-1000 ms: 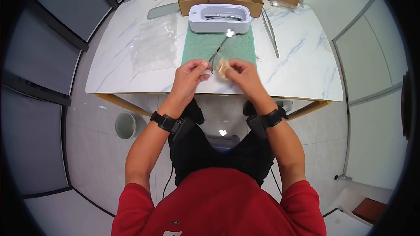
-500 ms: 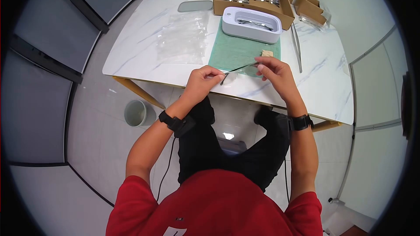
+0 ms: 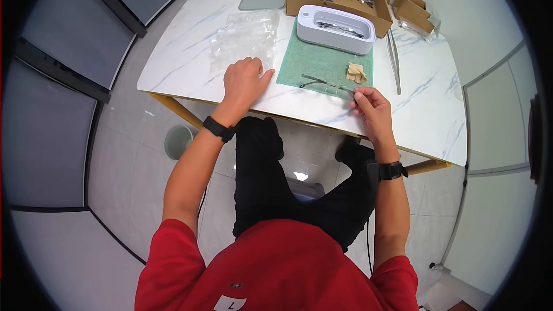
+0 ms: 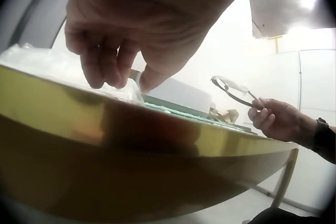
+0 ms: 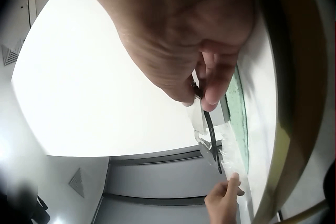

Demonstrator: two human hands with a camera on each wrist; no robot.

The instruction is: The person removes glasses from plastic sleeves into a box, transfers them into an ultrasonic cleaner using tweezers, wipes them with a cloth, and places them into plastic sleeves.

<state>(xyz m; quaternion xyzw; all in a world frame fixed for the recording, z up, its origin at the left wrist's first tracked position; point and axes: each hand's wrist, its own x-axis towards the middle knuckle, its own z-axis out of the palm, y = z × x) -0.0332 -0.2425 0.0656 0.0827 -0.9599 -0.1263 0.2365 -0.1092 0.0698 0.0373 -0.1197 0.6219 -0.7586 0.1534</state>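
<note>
My right hand [image 3: 373, 109] pinches a pair of eyeglasses [image 3: 324, 83] at the near end of a temple, between thumb and fingers. The dark temples [image 5: 211, 134] stick out leftward over the front of the green towel [image 3: 305, 60], and a clear lens shows in the left wrist view beside the eyeglasses' temple [image 4: 239, 98]. My left hand [image 3: 245, 83] is over the near edge of a pile of clear plastic bags [image 3: 239, 34]. Its fingers [image 4: 108, 69] point down, apart from the thumb, with fingertips right at the plastic. A crumpled beige cloth [image 3: 356, 73] lies on the towel.
On the towel's far part stands a white ultrasonic cleaner [image 3: 334, 45] with eyeglasses inside. Behind it, a cardboard box [image 3: 380, 18] holds several rows of eyeglasses. Long tweezers [image 3: 395, 66] lie to the right, near a smaller carton [image 3: 410, 10]. A grey lid [image 3: 261, 3] lies back left.
The cloth has left my right hand and lies on the towel. My left hand has let go of the eyeglasses and moved left to the bags; my right hand keeps them, shifted right.
</note>
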